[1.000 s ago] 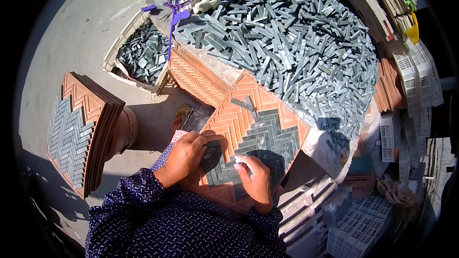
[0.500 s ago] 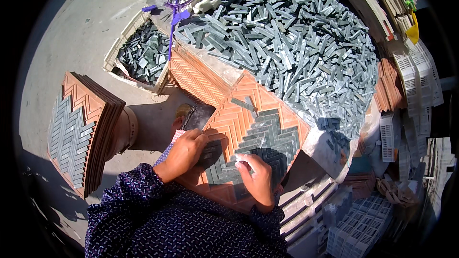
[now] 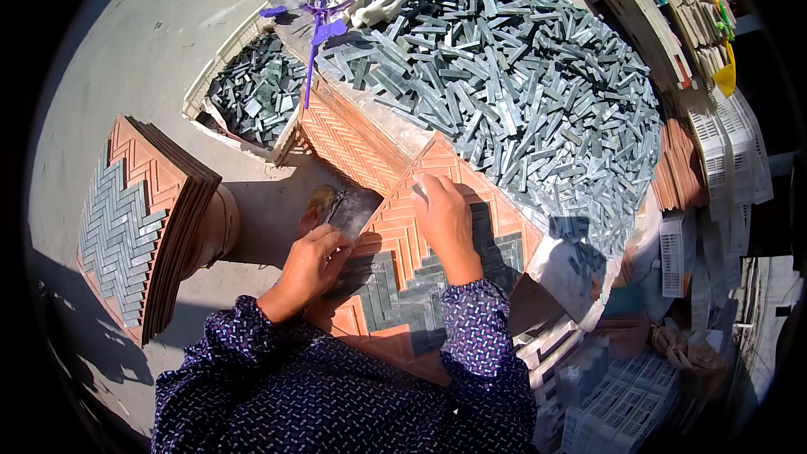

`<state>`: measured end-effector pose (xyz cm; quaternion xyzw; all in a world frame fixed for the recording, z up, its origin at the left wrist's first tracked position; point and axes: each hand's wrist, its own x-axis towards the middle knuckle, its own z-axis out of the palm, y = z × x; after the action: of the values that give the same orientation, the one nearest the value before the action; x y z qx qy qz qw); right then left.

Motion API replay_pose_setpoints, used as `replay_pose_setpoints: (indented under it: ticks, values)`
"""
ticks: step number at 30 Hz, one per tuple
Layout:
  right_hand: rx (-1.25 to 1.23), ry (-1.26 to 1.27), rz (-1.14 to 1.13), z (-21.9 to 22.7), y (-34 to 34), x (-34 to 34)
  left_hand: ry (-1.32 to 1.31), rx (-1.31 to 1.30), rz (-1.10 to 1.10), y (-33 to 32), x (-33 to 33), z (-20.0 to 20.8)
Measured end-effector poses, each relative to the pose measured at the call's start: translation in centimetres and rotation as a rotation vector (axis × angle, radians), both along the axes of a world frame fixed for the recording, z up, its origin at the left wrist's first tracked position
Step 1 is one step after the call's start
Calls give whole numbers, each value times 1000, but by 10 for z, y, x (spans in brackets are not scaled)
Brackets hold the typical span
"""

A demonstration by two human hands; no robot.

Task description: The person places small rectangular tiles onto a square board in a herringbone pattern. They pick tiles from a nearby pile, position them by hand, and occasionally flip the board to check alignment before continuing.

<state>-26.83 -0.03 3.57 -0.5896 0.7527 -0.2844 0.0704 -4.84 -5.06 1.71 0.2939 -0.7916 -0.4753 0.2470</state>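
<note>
An orange herringbone tray (image 3: pixel 391 223) lies tilted in front of me, partly filled with dark grey stone strips (image 3: pixel 378 294) set in its slots. My right hand (image 3: pixel 445 223) reaches over the tray's upper part, fingers closed on a small grey stone strip (image 3: pixel 418 190), of which only an end shows. At the tray's left edge, my left hand (image 3: pixel 311 267) has its fingers pinched together. Whatever lies between those fingertips is hidden. The right hand and forearm cover part of the laid strips.
A large heap of loose grey strips (image 3: pixel 504 76) spreads beyond the tray. A cream crate (image 3: pixel 206 88) holds darker pieces. Left stands a stack of trays (image 3: pixel 172 193), its top one partly filled. Stacked orange trays (image 3: pixel 345 130), a purple stick (image 3: pixel 313 63) and white baskets (image 3: pixel 672 256) surround the work.
My right hand has moved up and away from the laid strips to where loose strips lay on the tray. My left hand has shifted slightly left and down.
</note>
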Motion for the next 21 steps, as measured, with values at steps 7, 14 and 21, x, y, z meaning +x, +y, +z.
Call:
replay_pose_setpoints:
  ticks: [7,14,21]
  values:
    - [182,-465,-76,5,38,39,2,39,31,-11,11,-9]
    - [163,-264,30,-5,58,50,40,5,-28,-4,1,-8]
    - [157,-212,93,-4,60,42,4,12,-14,-4,5,-5]
